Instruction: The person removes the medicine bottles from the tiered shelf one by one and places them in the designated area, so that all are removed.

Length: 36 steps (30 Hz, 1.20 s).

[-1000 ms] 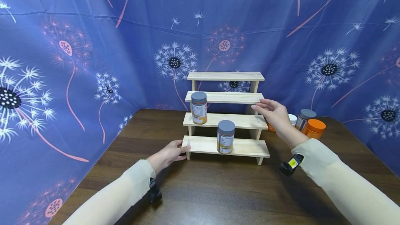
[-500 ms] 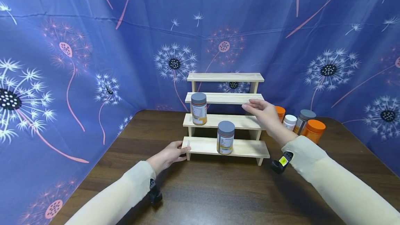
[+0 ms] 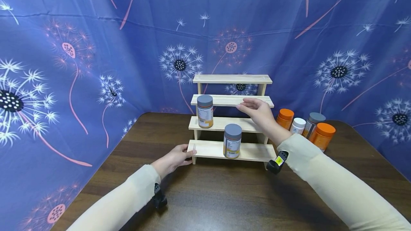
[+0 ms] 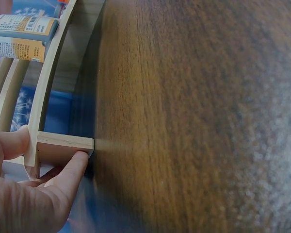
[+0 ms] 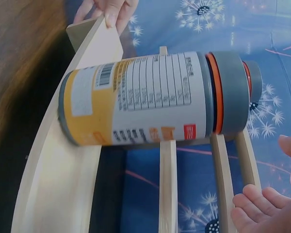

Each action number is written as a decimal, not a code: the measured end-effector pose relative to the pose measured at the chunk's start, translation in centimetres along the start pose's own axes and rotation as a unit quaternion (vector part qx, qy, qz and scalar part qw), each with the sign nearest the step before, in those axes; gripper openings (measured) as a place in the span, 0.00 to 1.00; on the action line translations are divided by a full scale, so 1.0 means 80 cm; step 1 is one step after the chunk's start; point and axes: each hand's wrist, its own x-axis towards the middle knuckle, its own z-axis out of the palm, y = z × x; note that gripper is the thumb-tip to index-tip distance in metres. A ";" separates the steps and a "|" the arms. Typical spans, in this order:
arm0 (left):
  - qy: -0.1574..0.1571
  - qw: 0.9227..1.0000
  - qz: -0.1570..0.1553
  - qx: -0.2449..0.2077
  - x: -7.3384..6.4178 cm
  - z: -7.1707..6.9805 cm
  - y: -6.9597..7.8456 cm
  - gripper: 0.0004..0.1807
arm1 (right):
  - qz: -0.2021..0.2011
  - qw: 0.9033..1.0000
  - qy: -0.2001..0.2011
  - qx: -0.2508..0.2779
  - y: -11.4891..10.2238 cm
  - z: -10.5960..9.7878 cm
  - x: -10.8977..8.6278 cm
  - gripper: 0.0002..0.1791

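Note:
A four-tier pale wooden step shelf (image 3: pixel 232 78) stands on the table. My left hand (image 3: pixel 173 158) grips the left end of its lowest step; in the left wrist view the thumb (image 4: pixel 12 143) lies on the board and a finger (image 4: pixel 70 174) presses the end support. My right hand (image 3: pixel 257 111) is in front of the second step from the top, its fingers and thumb apart with nothing between them. One grey-lidded jar (image 3: pixel 232 145) with a white and yellow label sits mid-way along the lowest step, and a similar jar (image 3: pixel 205 113) stands at the left of the step above.
Right of the shelf stand two orange-lidded jars (image 3: pixel 322 136), the other orange jar (image 3: pixel 284 118) nearer the shelf. Between them are a small white bottle (image 3: pixel 297 126) and a grey-lidded jar (image 3: pixel 313 122). Blue dandelion-print cloth (image 3: pixel 154 27) hangs behind the brown wooden table (image 3: pixel 212 195).
My right hand has slid left along the shelf, from its right end towards the middle, uncovering the orange jar and white bottle. The left hand and both shelf jars have stayed put.

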 end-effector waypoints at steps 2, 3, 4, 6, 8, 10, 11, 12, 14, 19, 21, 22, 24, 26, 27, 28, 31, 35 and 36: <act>0.001 1.000 -0.001 0.000 0.001 0.001 0.000 0.25 | 0.000 1.000 0.000 0.003 -0.002 0.003 0.001 0.36; 0.000 1.000 0.000 0.003 0.001 0.001 0.000 0.25 | 0.001 1.000 0.000 0.006 -0.004 0.005 0.001 0.36; 0.001 1.000 -0.001 0.002 0.001 0.001 0.000 0.25 | 0.002 1.000 0.000 0.008 -0.005 0.006 0.002 0.35; 0.001 1.000 0.000 0.001 0.002 0.002 0.000 0.25 | 0.002 1.000 0.002 0.011 -0.008 0.009 0.003 0.35; -0.001 1.000 0.001 0.002 0.002 0.002 0.000 0.25 | 0.001 1.000 0.001 0.014 -0.011 0.011 0.005 0.34; -0.002 1.000 0.001 0.000 0.002 0.003 0.001 0.25 | 0.001 1.000 -0.003 0.016 -0.014 0.013 0.006 0.34; -0.004 1.000 0.002 0.000 0.002 0.003 0.001 0.25 | 0.001 1.000 -0.005 0.019 -0.016 0.015 0.007 0.33; -0.007 1.000 0.004 0.001 0.002 0.003 0.001 0.24 | 0.003 1.000 -0.007 0.022 -0.018 0.016 0.008 0.33; -0.009 1.000 0.005 0.001 0.002 0.003 0.001 0.24 | 0.007 1.000 -0.011 0.028 -0.023 0.020 0.008 0.33; -0.013 1.000 0.009 -0.002 0.003 0.002 0.000 0.23 | 0.011 0.999 -0.019 0.049 -0.033 0.033 0.008 0.32; -0.013 1.000 0.009 -0.002 0.003 0.002 0.000 0.23 | 0.012 0.998 -0.026 0.053 -0.037 0.039 0.008 0.32; -0.012 1.000 0.008 -0.001 0.003 0.002 0.000 0.23 | 0.015 0.998 -0.030 0.053 -0.039 0.043 0.008 0.32; -0.014 1.000 0.007 0.000 0.004 0.003 -0.001 0.24 | 0.022 0.998 -0.037 0.054 -0.042 0.049 0.007 0.32; -0.017 1.000 0.007 0.001 0.004 0.003 -0.002 0.24 | 0.030 0.997 -0.044 0.048 -0.045 0.055 0.008 0.33; -0.016 1.000 0.006 0.001 0.004 0.003 -0.002 0.24 | 0.035 0.997 -0.047 0.047 -0.046 0.058 0.009 0.34; -0.015 1.000 0.006 0.001 0.004 0.003 -0.003 0.25 | 0.041 0.997 -0.052 0.047 -0.048 0.062 0.009 0.34; -0.009 1.000 0.006 -0.001 0.004 0.000 -0.003 0.25 | 0.057 0.995 -0.070 0.051 -0.051 0.071 0.013 0.35; -0.005 1.000 0.005 -0.004 0.003 -0.003 -0.002 0.25 | 0.077 0.991 -0.088 0.069 -0.053 0.081 0.020 0.34; -0.005 1.000 0.004 -0.007 0.003 -0.004 -0.002 0.25 | 0.081 0.990 -0.091 0.073 -0.054 0.083 0.022 0.34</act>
